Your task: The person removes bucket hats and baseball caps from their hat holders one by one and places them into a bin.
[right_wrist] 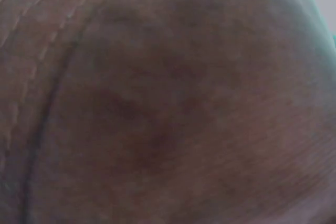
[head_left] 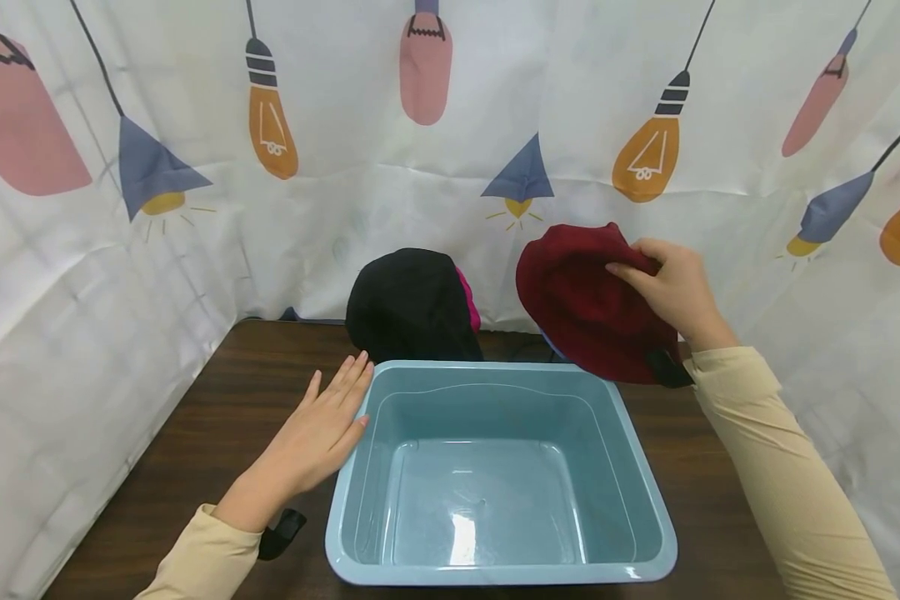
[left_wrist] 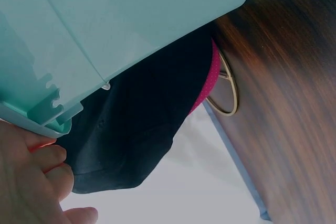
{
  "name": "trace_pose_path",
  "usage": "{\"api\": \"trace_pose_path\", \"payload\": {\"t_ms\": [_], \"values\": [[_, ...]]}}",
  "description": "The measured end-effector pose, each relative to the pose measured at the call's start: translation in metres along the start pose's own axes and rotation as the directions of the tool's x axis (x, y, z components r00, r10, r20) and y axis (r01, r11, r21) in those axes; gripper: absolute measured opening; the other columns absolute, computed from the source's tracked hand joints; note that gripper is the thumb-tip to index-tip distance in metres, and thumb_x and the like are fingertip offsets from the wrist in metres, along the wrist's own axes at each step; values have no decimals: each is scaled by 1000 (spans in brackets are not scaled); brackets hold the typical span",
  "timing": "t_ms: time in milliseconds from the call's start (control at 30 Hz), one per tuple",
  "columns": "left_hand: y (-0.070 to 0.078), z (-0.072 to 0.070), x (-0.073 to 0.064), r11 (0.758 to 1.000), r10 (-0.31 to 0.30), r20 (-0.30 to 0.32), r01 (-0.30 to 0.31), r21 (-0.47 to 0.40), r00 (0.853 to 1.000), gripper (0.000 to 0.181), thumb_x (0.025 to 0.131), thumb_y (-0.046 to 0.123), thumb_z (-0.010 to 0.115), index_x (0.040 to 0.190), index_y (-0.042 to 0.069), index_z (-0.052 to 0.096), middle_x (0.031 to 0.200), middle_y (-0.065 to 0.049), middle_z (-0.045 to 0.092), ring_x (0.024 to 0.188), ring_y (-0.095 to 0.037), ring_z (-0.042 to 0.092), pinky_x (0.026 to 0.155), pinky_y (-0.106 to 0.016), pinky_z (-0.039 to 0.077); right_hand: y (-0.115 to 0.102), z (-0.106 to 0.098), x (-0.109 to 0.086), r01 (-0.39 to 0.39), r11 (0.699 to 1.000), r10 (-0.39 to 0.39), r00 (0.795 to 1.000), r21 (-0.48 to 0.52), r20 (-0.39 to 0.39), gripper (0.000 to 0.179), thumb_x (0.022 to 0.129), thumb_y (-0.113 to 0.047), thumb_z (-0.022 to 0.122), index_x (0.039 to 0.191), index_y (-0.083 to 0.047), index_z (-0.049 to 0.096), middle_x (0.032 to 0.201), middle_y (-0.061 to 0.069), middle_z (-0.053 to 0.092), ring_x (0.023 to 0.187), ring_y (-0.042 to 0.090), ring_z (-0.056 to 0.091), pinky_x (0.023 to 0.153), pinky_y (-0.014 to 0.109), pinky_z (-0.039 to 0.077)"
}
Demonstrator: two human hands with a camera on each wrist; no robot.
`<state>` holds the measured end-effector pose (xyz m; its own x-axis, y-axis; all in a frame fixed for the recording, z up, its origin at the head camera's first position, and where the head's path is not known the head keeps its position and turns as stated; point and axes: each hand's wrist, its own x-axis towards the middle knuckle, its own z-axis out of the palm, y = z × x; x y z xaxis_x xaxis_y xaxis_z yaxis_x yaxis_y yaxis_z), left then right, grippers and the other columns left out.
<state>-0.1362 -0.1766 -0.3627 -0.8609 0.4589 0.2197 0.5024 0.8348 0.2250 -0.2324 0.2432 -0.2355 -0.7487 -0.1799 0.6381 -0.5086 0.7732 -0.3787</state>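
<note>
My right hand [head_left: 675,287] pinches the edge of a dark red hat [head_left: 581,292] between thumb and fingers, holding it up over the back right corner of a light blue plastic tub [head_left: 660,546]. Close, blurred hat fabric with stitched rows fills the right wrist view. My left hand [head_left: 318,429] rests with straight fingers on the tub's left rim. The tub's inside is bare. Behind it sits a black hat [head_left: 412,304], with a bright pink item [head_left: 467,300] showing at its right edge. In the left wrist view the pink edge [left_wrist: 211,74] looks dotted.
The tub stands on a dark wood table [head_left: 187,467]. A white curtain [head_left: 330,217] printed with lamps hangs behind and at both sides. A thin tan loop [left_wrist: 231,90] lies beside the pink edge. Something blue [head_left: 553,343] peeks out below the dark red hat.
</note>
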Motion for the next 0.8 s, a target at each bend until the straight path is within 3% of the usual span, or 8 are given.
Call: {"api": "trace_pose_path", "payload": {"t_ms": [200,400,600,800], "values": [[0,0,0,1000,-1,3,1,3,1000,62,98,27,43,149,-1,21,156,-13,15,143,-29,9,109,-60,9,-3,4,-2,67,996,-61,993,61,-104,12,78,-7,76,80,2,69,72,13,64,61,-1,44,56,14,34],[0,1,0,1000,3,-7,-3,-3,1000,62,98,28,43,149,-1,20,156,-14,15,143,-29,9,110,-59,7,-3,6,-2,181,982,-164,960,53,-226,13,72,1,79,76,5,66,68,13,61,64,-3,42,59,14,32],[-1,1,0,1000,4,-8,-4,-3,1000,62,98,28,43,149,-1,20,156,-13,15,143,-29,9,110,-59,7,-6,7,-8,287,956,-268,937,60,-223,16,66,7,81,74,4,67,67,11,61,65,-2,45,62,12,36],[-1,1,0,1000,3,-7,-3,-3,1000,62,98,28,43,149,0,20,156,-14,15,143,-29,9,110,-59,7,-11,7,-15,312,943,-287,938,117,-192,20,63,9,81,76,3,67,69,9,62,67,-3,47,63,10,38]]}}
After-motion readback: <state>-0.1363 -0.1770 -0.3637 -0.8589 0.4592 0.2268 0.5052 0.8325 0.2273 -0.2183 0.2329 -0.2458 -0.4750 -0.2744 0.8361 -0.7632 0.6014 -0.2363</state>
